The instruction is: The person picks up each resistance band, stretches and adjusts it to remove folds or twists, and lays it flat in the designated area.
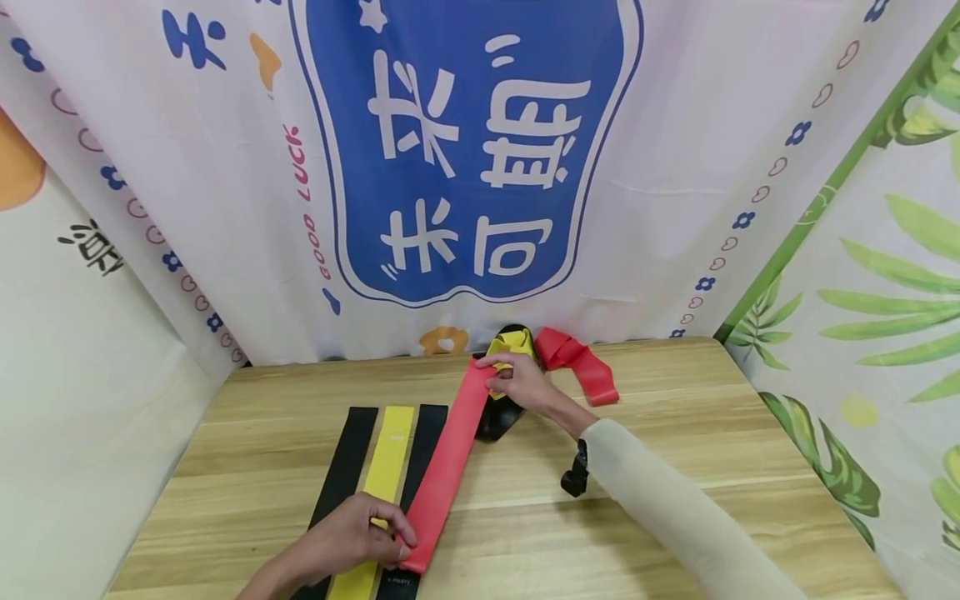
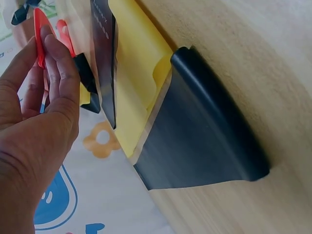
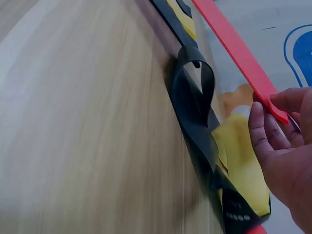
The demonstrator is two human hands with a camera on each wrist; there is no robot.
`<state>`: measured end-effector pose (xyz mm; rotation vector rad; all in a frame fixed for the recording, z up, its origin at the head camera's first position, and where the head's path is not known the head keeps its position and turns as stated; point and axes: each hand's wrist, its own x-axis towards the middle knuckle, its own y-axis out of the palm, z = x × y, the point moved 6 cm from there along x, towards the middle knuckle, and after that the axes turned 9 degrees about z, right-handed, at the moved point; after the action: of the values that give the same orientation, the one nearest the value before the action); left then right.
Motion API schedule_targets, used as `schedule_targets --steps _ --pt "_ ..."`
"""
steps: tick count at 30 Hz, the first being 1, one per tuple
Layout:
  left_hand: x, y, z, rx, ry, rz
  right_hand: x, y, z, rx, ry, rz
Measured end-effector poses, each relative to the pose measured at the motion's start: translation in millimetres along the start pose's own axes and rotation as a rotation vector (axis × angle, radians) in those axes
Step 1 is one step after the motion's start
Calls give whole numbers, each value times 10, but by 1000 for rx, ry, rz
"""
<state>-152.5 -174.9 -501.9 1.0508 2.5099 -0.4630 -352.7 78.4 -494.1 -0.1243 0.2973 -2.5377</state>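
A red resistance band (image 1: pixel 447 467) is stretched between both hands, raised above the table. My left hand (image 1: pixel 348 537) pinches its near end between thumb and fingers, as the left wrist view also shows. At the far end, my right hand (image 1: pixel 521 383) pinches the band (image 3: pixel 243 63) between thumb and fingertips. Left of it lie a flat black band (image 1: pixel 341 467), a yellow band (image 1: pixel 390 450) and another black band (image 1: pixel 429 425), side by side. The red band partly covers the nearer black one.
Beyond my right hand, a yellow band (image 1: pixel 513 340) and a black band (image 1: pixel 498 421) lie in a crumpled heap by the table's back edge. A second red band (image 1: pixel 596 377) lies folded to their right. A printed curtain (image 1: pixel 675 167) hangs behind the wooden table (image 1: pixel 660 408).
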Motion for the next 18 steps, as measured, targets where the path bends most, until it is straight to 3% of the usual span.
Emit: schedule_targets --steps 18 --pt "-114 50 62 -39 -13 43 279 395 -136 -188 -59 123"
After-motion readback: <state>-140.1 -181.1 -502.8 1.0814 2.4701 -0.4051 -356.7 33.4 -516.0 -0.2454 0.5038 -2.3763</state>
